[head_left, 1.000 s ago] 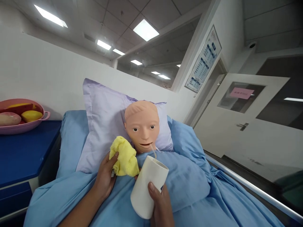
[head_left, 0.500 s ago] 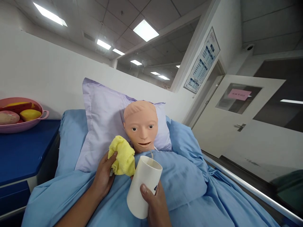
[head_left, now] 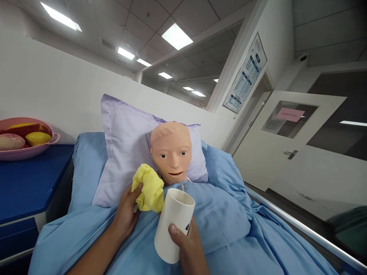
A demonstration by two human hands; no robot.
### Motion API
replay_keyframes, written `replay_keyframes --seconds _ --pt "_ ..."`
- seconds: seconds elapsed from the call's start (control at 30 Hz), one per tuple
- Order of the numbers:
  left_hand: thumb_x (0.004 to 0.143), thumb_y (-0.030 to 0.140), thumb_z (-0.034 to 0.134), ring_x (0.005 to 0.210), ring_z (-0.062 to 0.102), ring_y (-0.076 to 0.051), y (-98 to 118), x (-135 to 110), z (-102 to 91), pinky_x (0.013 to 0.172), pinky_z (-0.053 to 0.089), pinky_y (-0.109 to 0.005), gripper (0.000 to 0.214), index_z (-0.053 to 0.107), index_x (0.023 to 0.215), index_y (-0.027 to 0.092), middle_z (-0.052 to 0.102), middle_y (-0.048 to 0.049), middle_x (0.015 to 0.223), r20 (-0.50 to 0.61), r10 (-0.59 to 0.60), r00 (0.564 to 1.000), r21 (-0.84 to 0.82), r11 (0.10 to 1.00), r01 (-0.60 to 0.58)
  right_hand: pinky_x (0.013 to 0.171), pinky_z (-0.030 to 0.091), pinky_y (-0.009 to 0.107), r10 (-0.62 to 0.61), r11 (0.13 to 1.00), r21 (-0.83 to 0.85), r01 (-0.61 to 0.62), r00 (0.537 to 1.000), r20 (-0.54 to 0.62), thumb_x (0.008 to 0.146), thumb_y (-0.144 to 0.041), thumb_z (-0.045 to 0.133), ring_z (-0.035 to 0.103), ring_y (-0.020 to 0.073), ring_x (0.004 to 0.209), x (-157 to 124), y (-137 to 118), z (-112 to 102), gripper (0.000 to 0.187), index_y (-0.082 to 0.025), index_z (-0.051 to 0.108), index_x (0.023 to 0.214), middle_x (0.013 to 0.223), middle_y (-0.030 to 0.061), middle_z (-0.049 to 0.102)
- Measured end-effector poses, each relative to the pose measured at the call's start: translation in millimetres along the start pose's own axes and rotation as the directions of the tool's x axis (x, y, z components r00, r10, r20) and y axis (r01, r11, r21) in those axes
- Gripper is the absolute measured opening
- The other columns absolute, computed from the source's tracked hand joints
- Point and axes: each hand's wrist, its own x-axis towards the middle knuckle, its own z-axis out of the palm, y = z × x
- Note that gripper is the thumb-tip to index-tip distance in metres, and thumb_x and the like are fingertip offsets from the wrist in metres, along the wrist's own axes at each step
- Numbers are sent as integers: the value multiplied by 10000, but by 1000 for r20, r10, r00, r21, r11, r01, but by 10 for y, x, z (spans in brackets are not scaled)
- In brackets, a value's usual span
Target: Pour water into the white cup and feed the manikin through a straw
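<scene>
A training manikin's head point(head_left: 171, 152) rests on a lilac pillow point(head_left: 126, 145) in a bed, covered to the chin by a blue blanket point(head_left: 223, 221). My left hand point(head_left: 126, 212) is closed on a folded yellow cloth point(head_left: 147, 188), held beside the manikin's chin. My right hand point(head_left: 186, 244) grips a tall white cup point(head_left: 174, 225) just below the chin. A thin straw point(head_left: 182, 187) stands out of the cup, its tip a little below the manikin's mouth.
A blue bedside cabinet point(head_left: 28, 183) at the left carries a pink bowl point(head_left: 28, 151) of fruit. A metal bed rail point(head_left: 301, 225) runs along the right side. A white door point(head_left: 289, 152) with a window stands behind it.
My right hand has lowered the cup and drawn it back to the left; the straw has left the manikin's mouth. My left hand still holds the yellow cloth by the chin.
</scene>
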Motion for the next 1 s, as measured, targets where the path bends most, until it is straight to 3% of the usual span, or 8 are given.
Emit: replay_keyframes --seconds 1.0 --pt "823 392 732 954 698 -221 7 -4 11 761 563 -283 495 612 1265 203 733 -63 1078 6 -3 1000 -15 1000 3 604 504 329 -7 1000 9 7 1000 6 544 -558 859 608 216 692 5 20 -3 668 -182 637 1051 796 48 676"
